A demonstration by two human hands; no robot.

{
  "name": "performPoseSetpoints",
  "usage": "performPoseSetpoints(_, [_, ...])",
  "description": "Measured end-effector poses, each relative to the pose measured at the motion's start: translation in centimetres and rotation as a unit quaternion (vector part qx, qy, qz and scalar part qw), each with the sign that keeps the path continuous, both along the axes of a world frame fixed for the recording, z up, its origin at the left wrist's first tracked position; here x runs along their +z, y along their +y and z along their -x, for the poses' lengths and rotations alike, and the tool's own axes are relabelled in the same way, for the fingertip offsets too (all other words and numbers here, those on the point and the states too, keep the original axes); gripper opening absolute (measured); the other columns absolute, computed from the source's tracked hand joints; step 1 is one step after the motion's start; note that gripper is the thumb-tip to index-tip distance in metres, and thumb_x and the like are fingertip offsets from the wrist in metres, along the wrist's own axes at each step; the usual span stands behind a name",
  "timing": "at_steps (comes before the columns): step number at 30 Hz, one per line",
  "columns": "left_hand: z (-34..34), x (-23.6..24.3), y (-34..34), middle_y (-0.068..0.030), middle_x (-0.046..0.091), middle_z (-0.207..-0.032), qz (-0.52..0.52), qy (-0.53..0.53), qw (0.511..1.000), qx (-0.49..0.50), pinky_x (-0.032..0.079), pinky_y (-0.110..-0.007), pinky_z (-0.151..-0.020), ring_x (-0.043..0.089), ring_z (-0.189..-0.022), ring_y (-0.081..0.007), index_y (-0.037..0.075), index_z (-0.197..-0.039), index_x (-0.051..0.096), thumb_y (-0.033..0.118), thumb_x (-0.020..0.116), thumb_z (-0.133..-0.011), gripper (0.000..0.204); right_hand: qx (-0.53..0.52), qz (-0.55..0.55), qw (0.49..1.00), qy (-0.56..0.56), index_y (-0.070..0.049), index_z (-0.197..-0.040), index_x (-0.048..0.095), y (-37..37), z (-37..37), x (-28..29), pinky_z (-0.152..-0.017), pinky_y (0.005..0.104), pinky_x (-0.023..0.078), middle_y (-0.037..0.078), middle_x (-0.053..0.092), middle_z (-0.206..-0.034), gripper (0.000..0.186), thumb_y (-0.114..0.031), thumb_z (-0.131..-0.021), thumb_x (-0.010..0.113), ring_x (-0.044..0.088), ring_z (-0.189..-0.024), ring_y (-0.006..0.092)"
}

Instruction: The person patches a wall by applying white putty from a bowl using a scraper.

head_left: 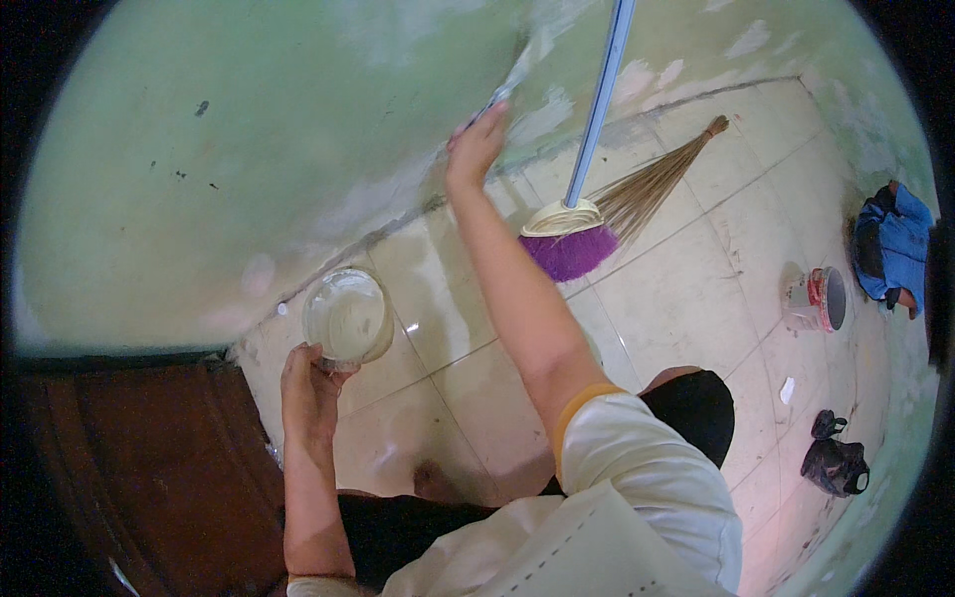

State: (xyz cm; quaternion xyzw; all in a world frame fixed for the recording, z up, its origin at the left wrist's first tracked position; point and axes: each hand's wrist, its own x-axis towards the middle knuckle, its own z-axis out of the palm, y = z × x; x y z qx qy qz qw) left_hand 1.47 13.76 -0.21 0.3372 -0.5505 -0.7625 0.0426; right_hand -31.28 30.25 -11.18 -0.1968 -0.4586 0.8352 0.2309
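My left hand [310, 393] is closed on the near rim of a round, see-through plastic tub [316, 316], holding it tilted above the floor. Pale putty [350, 330] lies inside it. Stretched out to the wall, my right hand [476, 149] grips a putty knife [500, 93], whose blade is partly blurred and meets the green wall [298, 129]. Whitish smears of filler [542, 114] show on the wall around the blade and to its right. The knife's handle is mostly hidden in my fingers.
A broom with purple bristles [572, 251] stands right of my right forearm, overlapping a stick broom [662, 184] on the tiled floor [686, 269]. Farther right are a bucket [834, 298], blue cloth [890, 249] and black plastic bag [836, 465]. Brown wooden furniture [149, 468] is at lower left.
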Motion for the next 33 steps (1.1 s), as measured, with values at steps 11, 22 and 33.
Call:
performPoseSetpoints(11, [0.4, -0.2, -0.9, -0.0121, 0.059, -0.103, -0.003, -0.016, 0.999, 0.029, 0.055, -0.040, -0.074, 0.061, -0.091, -0.0232, 0.001, -0.103, 0.055, 0.017, 0.052, -0.091, 0.020, 0.132, 0.072, 0.988, -0.017, -0.012, -0.080, 0.044, -2.2, -5.2, 2.6, -0.039, 0.0268, 0.034, -0.001, 0.041, -0.055, 0.050, -0.054, -0.102, 0.031, 0.041, -0.043, 0.0111])
performPoseSetpoints(22, [1.8, -0.2, -4.6, -0.0097, 0.058, -0.098, 0.038, 0.037, 0.996, 0.075, 0.053, -0.038, -0.076, 0.058, -0.085, -0.0205, 0.003, -0.101, 0.054, 0.015, 0.055, -0.091, 0.015, 0.302, -0.160, 0.920, 0.192, -0.006, -0.083, 0.050, -2.8, -13.8, 10.8, -0.048, 0.0272, 0.038, -0.001, 0.047, -0.061, 0.037, -0.038, -0.102, 0.048, 0.046, -0.052, 0.0085])
performPoseSetpoints(33, [0.2, 2.1, -5.2, -0.0098, 0.055, -0.093, 0.057, 0.013, 0.996, 0.061, 0.057, -0.038, -0.071, 0.057, -0.079, -0.0194, -0.001, -0.103, 0.052, 0.016, 0.059, -0.089, 0.023, 0.441, -0.413, 0.775, 0.184, -0.005, -0.103, 0.062, 6.3, -14.5, 25.6, -0.046, 0.0213, 0.032, -0.002, 0.054, -0.070, 0.027, -0.031, -0.097, 0.060, 0.044, -0.053, 0.0046])
